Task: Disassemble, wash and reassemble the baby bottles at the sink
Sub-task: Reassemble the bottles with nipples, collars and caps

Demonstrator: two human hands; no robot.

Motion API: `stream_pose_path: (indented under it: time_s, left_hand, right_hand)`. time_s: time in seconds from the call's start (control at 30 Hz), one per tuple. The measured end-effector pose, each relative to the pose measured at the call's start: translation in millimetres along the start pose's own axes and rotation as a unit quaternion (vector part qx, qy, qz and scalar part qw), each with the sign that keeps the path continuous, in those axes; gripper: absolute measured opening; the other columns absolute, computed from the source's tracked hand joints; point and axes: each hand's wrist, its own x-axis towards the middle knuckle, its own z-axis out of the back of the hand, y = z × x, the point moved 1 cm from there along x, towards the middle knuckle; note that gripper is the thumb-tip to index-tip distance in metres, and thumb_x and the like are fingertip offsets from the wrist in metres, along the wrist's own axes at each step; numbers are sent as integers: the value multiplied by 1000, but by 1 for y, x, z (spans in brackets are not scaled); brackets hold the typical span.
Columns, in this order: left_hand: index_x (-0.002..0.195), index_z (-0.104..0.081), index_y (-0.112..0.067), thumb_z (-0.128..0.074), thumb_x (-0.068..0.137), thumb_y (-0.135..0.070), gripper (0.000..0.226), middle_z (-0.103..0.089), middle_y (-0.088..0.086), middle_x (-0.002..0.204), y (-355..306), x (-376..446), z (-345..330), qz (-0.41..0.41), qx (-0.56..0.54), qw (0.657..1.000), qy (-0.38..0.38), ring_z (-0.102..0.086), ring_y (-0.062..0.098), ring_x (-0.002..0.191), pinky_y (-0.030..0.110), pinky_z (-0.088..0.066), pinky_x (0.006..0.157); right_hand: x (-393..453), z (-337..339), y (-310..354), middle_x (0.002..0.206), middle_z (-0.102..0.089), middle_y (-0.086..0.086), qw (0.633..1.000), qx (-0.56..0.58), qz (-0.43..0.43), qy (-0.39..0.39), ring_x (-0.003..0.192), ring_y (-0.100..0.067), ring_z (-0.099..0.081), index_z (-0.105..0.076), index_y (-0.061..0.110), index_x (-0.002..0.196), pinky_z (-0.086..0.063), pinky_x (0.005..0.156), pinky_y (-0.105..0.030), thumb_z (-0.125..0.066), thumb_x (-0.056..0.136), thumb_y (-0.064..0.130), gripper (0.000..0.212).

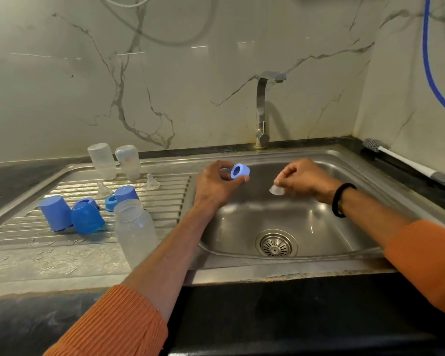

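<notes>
Over the steel sink basin [319, 227], my left hand [217, 187] pinches a blue screw ring [240, 171] between thumb and fingers. My right hand [302, 179] pinches a clear silicone teat [276, 190] by its tip, its wide base hanging down. An open clear bottle [135, 231] stands upright on the drainboard near the basin's left edge. Two more clear bottles [102, 160] [128, 161] stand upside down at the back of the drainboard. Two clear teats [103, 189] [152, 181] stand in front of them.
Blue caps [55, 213] [87, 218] [126, 194] and blue rings [111, 202] sit on the ribbed drainboard [170, 201]. The tap [263, 109] rises behind the basin, no water running. A bottle brush [401, 160] lies on the dark counter at the back right. The drain strainer [276, 244] sits mid-basin.
</notes>
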Motion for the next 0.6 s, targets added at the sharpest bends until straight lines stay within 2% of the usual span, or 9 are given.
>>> stream_pose_path:
  time_s: [0.1,0.2,0.3,0.4,0.5,0.6]
  left_hand:
    - [127,-64,-21,-85,84,-31,49,-76,9,105,0,2,-4,46,-34,998,40,-74,19,90,35,-60,81]
    - [130,-64,-20,-80,90,-23,44,-74,14,115,1,3,-6,115,-115,983,87,-70,19,87,37,-60,82]
    - [129,-65,-21,-75,94,-20,36,-74,10,116,2,5,-6,172,-187,960,117,-72,24,97,41,-59,91]
    - [116,-69,-19,-71,97,-19,20,-75,9,114,0,4,-5,216,-238,938,131,-71,25,94,41,-59,91]
    - [116,-70,-12,-76,92,-22,27,-78,12,107,1,3,-5,236,-256,928,135,-73,25,91,42,-59,88]
    - [114,-72,-9,-80,89,-22,30,-79,12,103,4,3,-5,241,-254,927,137,-73,25,92,42,-59,90]
  right_hand:
    - [-4,-4,7,105,-74,-21,983,167,-46,57,86,-32,-79,-65,7,106,-66,70,-44,-66,101,13,8]
    - [-6,-8,15,108,-71,-22,979,188,-29,79,83,-32,-79,-63,11,114,-65,66,-42,-63,103,20,15]
    - [-10,-11,20,101,-75,-20,984,153,21,84,81,-25,-79,-68,11,114,-64,69,-36,-78,92,23,27]
    - [-13,-11,24,89,-78,-13,991,91,77,63,78,-24,-78,-65,9,106,-64,72,-34,-91,77,28,42]
    - [-14,-11,28,84,-76,-5,987,6,159,26,72,-14,-76,-65,12,97,-60,65,-25,-92,74,34,42]
    - [-15,-13,31,87,-70,6,972,-81,221,-27,75,-7,-69,-64,22,94,-54,64,-17,-91,72,42,40]
